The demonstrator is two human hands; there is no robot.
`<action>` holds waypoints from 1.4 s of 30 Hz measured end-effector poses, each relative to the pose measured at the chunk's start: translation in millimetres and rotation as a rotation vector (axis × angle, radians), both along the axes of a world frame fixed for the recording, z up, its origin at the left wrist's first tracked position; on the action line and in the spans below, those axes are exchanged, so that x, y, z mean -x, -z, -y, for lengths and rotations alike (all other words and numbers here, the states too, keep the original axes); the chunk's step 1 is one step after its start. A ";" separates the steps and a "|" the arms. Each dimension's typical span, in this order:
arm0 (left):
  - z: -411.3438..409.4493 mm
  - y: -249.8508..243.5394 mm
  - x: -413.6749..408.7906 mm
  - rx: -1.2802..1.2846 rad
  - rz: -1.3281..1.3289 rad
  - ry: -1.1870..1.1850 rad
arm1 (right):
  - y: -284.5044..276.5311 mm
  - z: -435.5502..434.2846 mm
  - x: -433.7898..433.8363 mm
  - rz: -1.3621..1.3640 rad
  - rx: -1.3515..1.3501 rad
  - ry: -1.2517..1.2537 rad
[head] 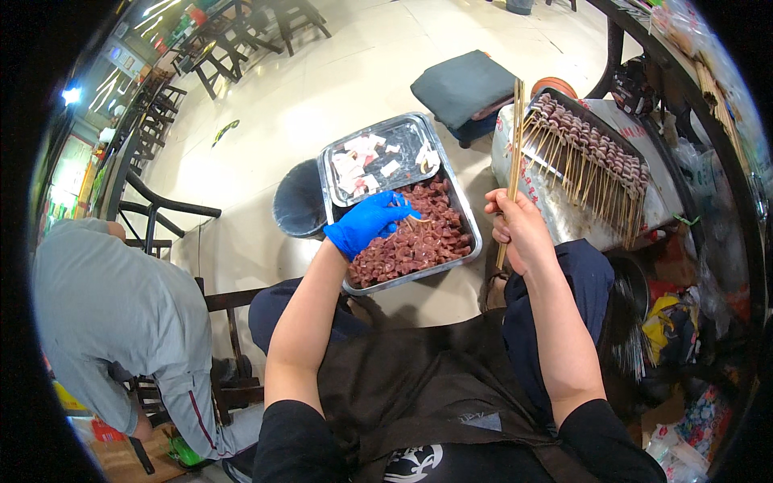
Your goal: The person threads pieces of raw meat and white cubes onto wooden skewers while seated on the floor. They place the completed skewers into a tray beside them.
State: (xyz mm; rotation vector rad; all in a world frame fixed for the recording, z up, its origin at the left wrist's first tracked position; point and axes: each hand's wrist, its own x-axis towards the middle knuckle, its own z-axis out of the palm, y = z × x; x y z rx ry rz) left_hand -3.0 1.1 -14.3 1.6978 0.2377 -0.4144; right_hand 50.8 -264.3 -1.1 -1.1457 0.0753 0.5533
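My left hand (373,222), in a blue glove, is over cut dark-red meat pieces (416,241) in a deep metal tray (477,232). Its fingers are bent around something small and pale that I cannot make out. A smaller metal tray (392,133) with white, fatty-looking pieces (356,166) rests across the far part of the deep one. My bare right hand (518,229) grips a bundle of bamboo skewers (515,163), held upright at the right of the trays. Farther right, threaded meat skewers (595,142) lie in rows in a dark tray (558,95).
A dark bucket (299,199) stands left of the trays. Beyond them is a stool with a grey cushion (465,87). A wrapped white box (549,211) carries the skewer tray. At the left, a person in grey (121,302) bends beside a wooden chair (232,302).
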 end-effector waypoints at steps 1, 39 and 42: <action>8.5 -10.5 1.7 -0.065 0.035 -0.013 | 1.1 -0.2 -0.5 0.001 0.006 -0.001; -32.6 97.3 -12.3 -1.028 0.095 0.324 | -4.7 -43.2 6.6 0.009 0.012 -0.071; -50.4 73.1 -9.9 -0.864 0.190 0.313 | -2.6 -40.8 4.4 0.012 0.010 -0.063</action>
